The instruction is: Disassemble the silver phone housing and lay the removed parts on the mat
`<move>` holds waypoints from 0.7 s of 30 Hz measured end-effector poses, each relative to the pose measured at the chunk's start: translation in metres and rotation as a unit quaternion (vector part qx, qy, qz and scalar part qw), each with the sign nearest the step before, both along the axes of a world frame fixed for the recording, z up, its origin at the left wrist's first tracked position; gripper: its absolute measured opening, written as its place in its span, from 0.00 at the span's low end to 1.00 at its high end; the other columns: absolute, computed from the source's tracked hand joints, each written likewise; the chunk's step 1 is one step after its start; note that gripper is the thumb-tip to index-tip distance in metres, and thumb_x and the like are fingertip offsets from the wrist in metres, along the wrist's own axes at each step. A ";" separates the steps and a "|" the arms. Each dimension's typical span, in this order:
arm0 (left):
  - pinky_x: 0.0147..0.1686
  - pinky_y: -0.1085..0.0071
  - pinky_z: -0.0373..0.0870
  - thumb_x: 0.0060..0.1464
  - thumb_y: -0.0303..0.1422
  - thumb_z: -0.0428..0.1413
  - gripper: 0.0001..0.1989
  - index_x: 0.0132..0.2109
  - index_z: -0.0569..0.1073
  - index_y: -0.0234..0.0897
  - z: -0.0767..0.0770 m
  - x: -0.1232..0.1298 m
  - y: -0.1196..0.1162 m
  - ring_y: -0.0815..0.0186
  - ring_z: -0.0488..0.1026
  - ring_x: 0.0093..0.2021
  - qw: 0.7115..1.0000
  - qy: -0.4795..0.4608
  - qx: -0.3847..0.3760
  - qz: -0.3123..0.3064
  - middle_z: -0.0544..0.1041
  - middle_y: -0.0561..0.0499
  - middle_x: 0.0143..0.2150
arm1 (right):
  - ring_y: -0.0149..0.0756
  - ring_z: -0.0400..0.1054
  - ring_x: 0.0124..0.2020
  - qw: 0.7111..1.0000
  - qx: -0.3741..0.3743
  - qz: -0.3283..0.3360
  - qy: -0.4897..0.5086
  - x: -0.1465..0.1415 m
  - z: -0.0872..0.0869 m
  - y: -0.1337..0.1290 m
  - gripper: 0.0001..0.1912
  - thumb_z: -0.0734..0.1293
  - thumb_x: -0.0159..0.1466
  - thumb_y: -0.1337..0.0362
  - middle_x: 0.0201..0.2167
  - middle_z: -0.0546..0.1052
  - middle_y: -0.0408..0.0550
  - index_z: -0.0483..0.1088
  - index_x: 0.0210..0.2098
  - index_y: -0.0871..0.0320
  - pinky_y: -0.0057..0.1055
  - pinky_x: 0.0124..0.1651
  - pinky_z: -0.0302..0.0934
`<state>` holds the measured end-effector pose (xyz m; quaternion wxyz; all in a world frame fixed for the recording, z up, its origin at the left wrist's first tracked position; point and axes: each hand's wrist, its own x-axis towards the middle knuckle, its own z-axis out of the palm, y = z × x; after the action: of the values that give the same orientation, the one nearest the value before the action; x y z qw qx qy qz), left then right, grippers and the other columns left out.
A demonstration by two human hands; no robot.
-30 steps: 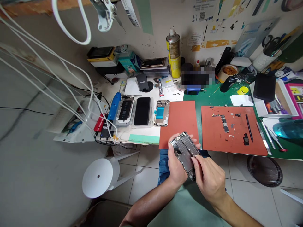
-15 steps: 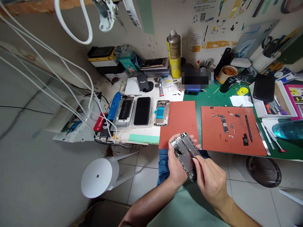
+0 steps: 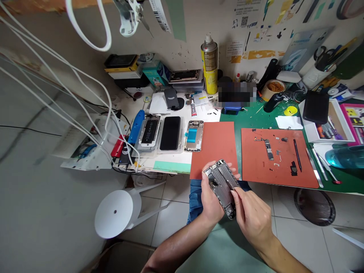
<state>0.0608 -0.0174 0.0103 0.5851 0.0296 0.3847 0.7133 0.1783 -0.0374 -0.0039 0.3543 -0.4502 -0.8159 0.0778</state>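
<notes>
A dark grey phone housing point(image 3: 223, 185) is tilted over my lap, its inner side facing up. My left hand point(image 3: 212, 201) cradles it from below, the thumb along its left edge and the fingertips showing past its upper right edge. My right hand point(image 3: 251, 212) is closed at the housing's right edge, thumb and forefinger pinched together. Whatever is between those fingertips is too small to make out. Beyond the housing lies a bare orange mat point(image 3: 214, 144). Left of that mat is a gold phone housing point(image 3: 193, 136) with a blue patch.
A second orange mat point(image 3: 278, 174) holds a logic board, small parts and a black pen-like tool. Tweezers and a blue bottle point(image 3: 344, 156) lie right of it. Two phones, a blue tool point(image 3: 137, 127) and white cables are at left. A white stool point(image 3: 118, 214) stands below.
The view has shifted very slightly. Both hands and the dark housing keep nearly the same pose.
</notes>
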 end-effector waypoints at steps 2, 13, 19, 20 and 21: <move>0.57 0.47 0.78 0.67 0.57 0.56 0.23 0.56 0.72 0.47 0.001 -0.001 0.001 0.52 0.84 0.51 1.000 -0.001 0.001 0.007 0.85 0.44 0.51 | 0.33 0.64 0.25 1.000 -0.004 0.003 0.001 0.004 0.001 -0.001 0.08 0.69 0.73 0.74 0.28 0.76 0.45 0.75 0.51 0.63 0.35 0.32 0.58; 0.45 0.52 0.83 0.69 0.54 0.53 0.22 0.57 0.70 0.44 0.001 -0.030 0.005 0.51 0.85 0.44 0.996 -0.056 -0.066 -0.031 0.84 0.42 0.48 | 0.43 0.83 0.34 0.902 -0.341 0.000 0.265 0.070 0.013 0.010 0.13 0.65 0.77 0.60 0.40 0.87 0.53 0.81 0.52 0.54 0.35 0.33 0.78; 0.33 0.61 0.80 0.70 0.53 0.51 0.23 0.59 0.70 0.42 0.002 -0.045 -0.010 0.51 0.86 0.37 0.979 -0.116 -0.061 -0.154 0.83 0.42 0.46 | 0.64 0.77 0.62 0.822 -0.395 0.096 0.400 0.089 0.023 0.036 0.28 0.70 0.73 0.47 0.64 0.78 0.64 0.72 0.68 0.50 0.58 0.52 0.80; 0.32 0.61 0.79 0.70 0.54 0.50 0.23 0.59 0.70 0.42 0.003 -0.046 -0.012 0.50 0.86 0.36 0.977 -0.117 -0.053 -0.171 0.83 0.42 0.46 | 0.63 0.78 0.60 0.831 -0.385 0.065 0.397 0.087 0.025 0.039 0.28 0.74 0.70 0.49 0.63 0.79 0.63 0.73 0.66 0.50 0.56 0.51 0.81; 0.32 0.61 0.79 0.70 0.54 0.50 0.24 0.60 0.69 0.42 0.003 -0.046 -0.015 0.50 0.86 0.36 0.975 -0.118 -0.047 -0.184 0.83 0.41 0.45 | 0.61 0.81 0.57 0.840 -0.374 0.022 0.393 0.083 0.026 0.043 0.27 0.76 0.69 0.50 0.60 0.81 0.63 0.75 0.64 0.51 0.52 0.48 0.81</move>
<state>0.0151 -0.0325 0.0137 0.7483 -0.0117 0.3344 0.5728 0.2612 0.0055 0.0218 0.4480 -0.4619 -0.5270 0.5552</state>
